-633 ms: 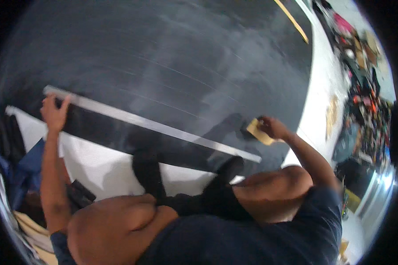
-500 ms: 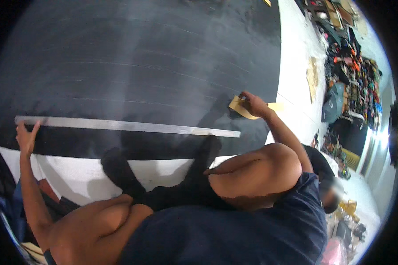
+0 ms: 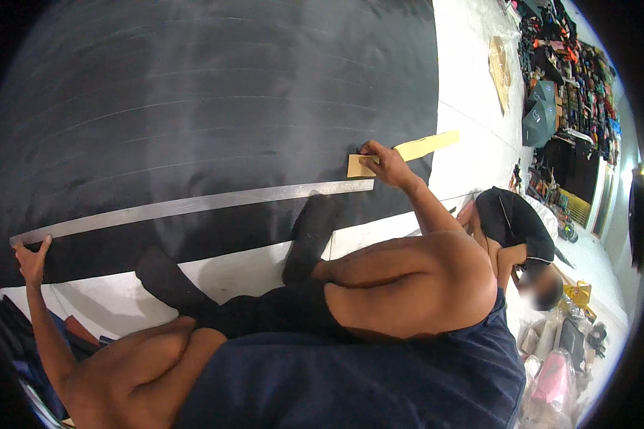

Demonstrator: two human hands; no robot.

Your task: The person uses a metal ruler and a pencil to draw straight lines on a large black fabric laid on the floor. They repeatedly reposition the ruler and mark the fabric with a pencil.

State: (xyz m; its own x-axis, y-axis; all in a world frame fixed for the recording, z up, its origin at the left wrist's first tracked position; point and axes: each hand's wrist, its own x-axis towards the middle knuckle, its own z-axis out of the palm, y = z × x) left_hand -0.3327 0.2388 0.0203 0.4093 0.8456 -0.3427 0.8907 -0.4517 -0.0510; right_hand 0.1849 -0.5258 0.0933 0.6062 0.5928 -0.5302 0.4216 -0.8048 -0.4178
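Note:
A long metal ruler point(image 3: 193, 206) lies across the black sheet material point(image 3: 215, 129), in front of my feet. At its far left end is my left hand point(image 3: 32, 263), thumb and fingers spread, fingertips touching the ruler's edge. My right hand point(image 3: 385, 167) is closed on a yellow strip point(image 3: 426, 146), just beyond the ruler's right end. A short piece of the strip shows left of my fingers, lying on the sheet; the longer part runs right past the sheet's edge. My fingers hide the middle of the strip, and whether they also hold a small tool cannot be seen.
Pale thin lines mark the black sheet, which lies on a white floor point(image 3: 472, 93). Another person point(image 3: 515, 222) in black is close at my right. Beyond are a brown strip in plastic point(image 3: 499, 75), crowded shelves point(image 3: 579, 93) and a pink wrapped bundle point(image 3: 554, 379).
My view has turned, so the ruler slants more. My right hand and the yellow strip are nearer the ruler, and the strip's bend has straightened out. My left hand stays at the ruler's end.

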